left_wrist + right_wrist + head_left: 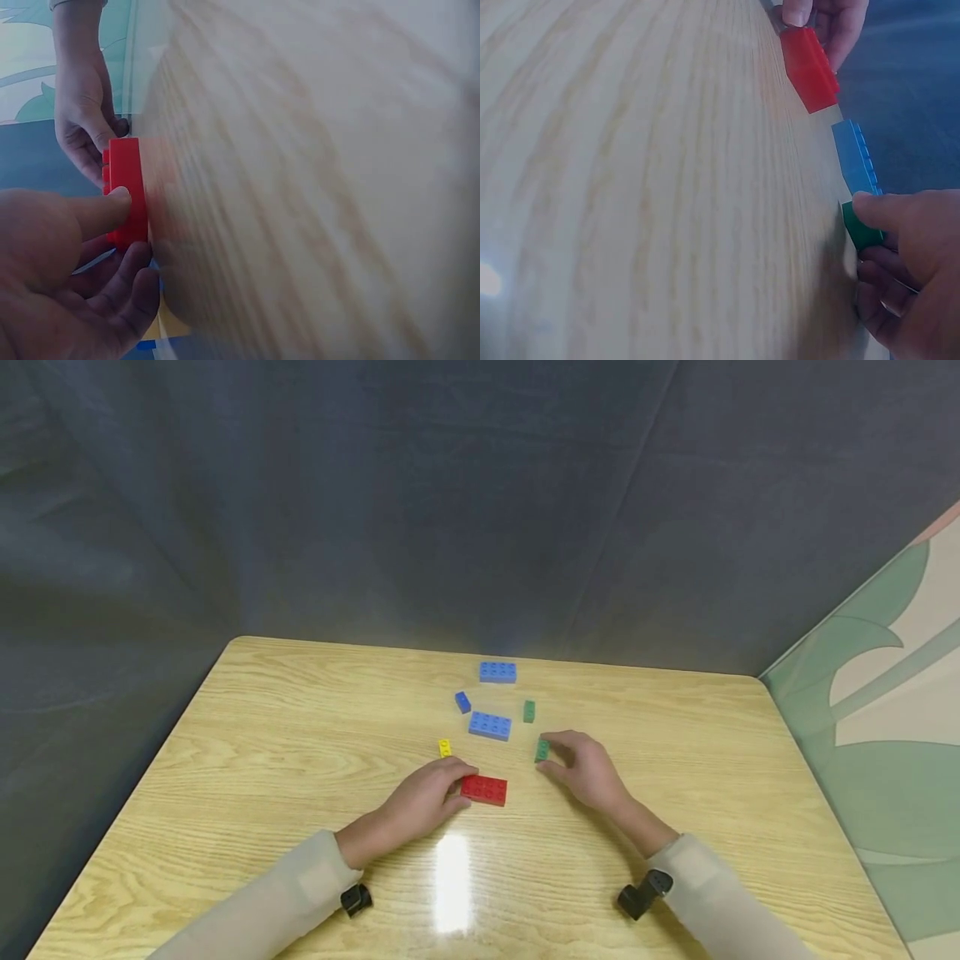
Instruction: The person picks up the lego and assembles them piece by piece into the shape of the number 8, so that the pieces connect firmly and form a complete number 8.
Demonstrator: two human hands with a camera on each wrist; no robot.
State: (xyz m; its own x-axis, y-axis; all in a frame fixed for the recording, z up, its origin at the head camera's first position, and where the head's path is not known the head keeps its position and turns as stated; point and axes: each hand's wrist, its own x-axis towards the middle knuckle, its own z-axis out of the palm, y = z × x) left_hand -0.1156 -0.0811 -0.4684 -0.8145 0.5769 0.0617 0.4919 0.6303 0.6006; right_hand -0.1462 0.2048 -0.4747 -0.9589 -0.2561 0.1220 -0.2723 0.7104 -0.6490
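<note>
My left hand (426, 797) grips a red building brick (484, 790) by its left end, thumb on the near side; the brick sits studs up at the table's middle. In the left wrist view the thumb presses the red brick's (127, 195) side. To the right, my right hand (588, 772) pinches a small green brick (542, 750) between thumb and fingers. The right wrist view shows the thumb on the green brick (861, 225), close to the tabletop. A yellow brick (445, 747) lies just beyond the left hand.
Beyond the hands lie a light blue brick (490, 726), a small dark blue brick (462, 702) and another green brick (529, 711). A second light blue brick (498, 672) is near the far edge of the wooden table (300, 718). A dark curtain (450, 510) hangs behind.
</note>
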